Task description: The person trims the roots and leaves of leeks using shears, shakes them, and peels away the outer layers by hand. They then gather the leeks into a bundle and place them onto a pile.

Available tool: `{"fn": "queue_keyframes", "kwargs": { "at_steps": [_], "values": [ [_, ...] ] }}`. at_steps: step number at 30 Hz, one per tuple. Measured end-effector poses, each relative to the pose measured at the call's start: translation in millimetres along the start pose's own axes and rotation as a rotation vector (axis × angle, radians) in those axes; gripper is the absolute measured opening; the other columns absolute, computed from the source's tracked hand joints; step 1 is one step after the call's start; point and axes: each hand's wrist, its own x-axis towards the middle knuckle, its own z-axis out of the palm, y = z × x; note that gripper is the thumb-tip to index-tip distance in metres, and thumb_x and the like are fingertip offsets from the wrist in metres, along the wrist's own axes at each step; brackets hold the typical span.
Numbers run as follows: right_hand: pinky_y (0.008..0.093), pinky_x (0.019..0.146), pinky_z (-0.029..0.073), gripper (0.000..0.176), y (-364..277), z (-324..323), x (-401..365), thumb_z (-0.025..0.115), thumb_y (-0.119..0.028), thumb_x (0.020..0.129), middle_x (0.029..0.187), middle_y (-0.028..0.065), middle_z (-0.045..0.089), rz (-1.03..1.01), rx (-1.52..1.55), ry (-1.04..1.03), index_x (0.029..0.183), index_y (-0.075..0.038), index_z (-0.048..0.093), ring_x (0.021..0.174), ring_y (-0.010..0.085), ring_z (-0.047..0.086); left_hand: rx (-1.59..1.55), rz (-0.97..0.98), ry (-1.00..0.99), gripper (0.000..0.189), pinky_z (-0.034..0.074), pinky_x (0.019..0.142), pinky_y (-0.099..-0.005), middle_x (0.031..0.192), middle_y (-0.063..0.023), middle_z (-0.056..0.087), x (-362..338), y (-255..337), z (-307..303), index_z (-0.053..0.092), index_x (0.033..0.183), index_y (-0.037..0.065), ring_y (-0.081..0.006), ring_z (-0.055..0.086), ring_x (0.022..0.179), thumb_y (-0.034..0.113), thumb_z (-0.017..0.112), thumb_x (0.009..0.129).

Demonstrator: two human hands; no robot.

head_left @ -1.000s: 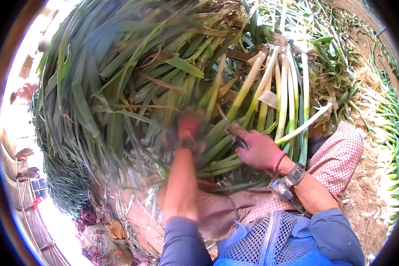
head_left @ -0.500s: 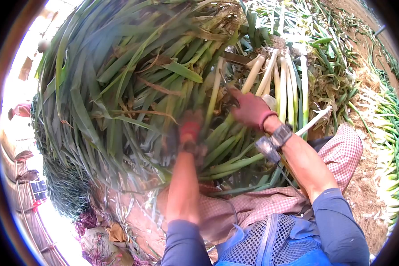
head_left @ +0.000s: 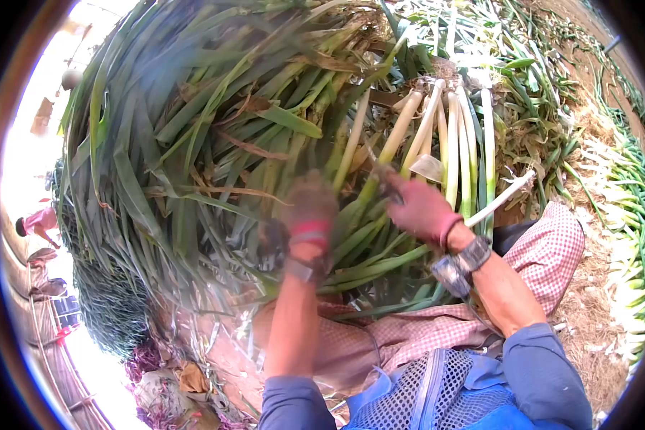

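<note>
My right hand (head_left: pixel 424 208), in a reddish glove, is closed round the dark handle of a small knife (head_left: pixel 372 156), its thin blade pointing up and away from me. Just beyond it lie several leeks (head_left: pixel 416 132) with pale shafts, their root ends turned away. My left hand (head_left: pixel 310 208), also gloved, is smeared by motion over green leaves, left of the knife; its fingers do not show clearly. A big heap of leafy leeks (head_left: pixel 186 115) rises beside and beyond it. One leek (head_left: pixel 505 198) slants across near my right wrist, its white root end pointing right.
A long row of leeks (head_left: pixel 627 287) lies on the ground at the right, past brown root trimmings (head_left: pixel 588 301). Another leafy heap (head_left: pixel 104 294) stands at the left. Farther left is a person in pink (head_left: pixel 41 223). Checked cloth (head_left: pixel 552 244) covers my lap.
My right hand has moved slightly right and toward me with the knife. My left hand remains over the leaves, blurred. At the far left, the person in pink has shifted and shows more.
</note>
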Motion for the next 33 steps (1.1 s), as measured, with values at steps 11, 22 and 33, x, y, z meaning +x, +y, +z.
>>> {"fn": "queue_keyframes", "kwargs": {
  "at_steps": [11, 22, 33],
  "values": [
    [0.0537, 0.098, 0.055, 0.071, 22.0, 15.7, -58.7, 0.067, -0.036, 0.096, 0.117, 0.0279, 0.069, -0.025, 0.022, 0.084, 0.162, -0.016, 0.049, 0.109, 0.0485, 0.069, 0.093, 0.112, -0.327, 0.039, 0.059, 0.096, -0.0485, 0.121, -0.0151, 0.076, 34.0, 6.6, 49.9, 0.079, 0.118, 0.012, -0.0355, 0.074, 0.112, 0.041, 0.076, 0.091],
    [0.0514, 0.092, 0.057, 0.079, 68.3, 2.3, -97.3, 0.066, -0.035, 0.093, 0.108, 0.0252, 0.071, -0.099, -0.01, 0.07, 0.166, -0.015, 0.042, 0.101, 0.0448, 0.071, 0.001, 0.145, -0.29, 0.048, 0.058, 0.096, -0.048, 0.121, -0.0168, 0.077, 36.3, 49.5, 29.2, 0.083, 0.116, 0.015, -0.0354, 0.074, 0.112, 0.05, 0.071, 0.085],
    [0.0455, 0.11, 0.052, 0.07, 161.9, -92.5, -175.0, 0.068, -0.035, 0.102, 0.139, 0.0316, 0.066, 0.594, -0.058, 0.535, 0.158, 0.001, 0.049, 0.128, 0.0419, 0.066, -0.254, 0.204, -0.233, 0.051, 0.055, 0.102, -0.0521, 0.124, -0.0267, 0.074, 47.9, 86.5, 59.5, 0.075, 0.123, 0.004, -0.0439, 0.07, 0.119, 0.041, 0.074, 0.087]
  ]
}}
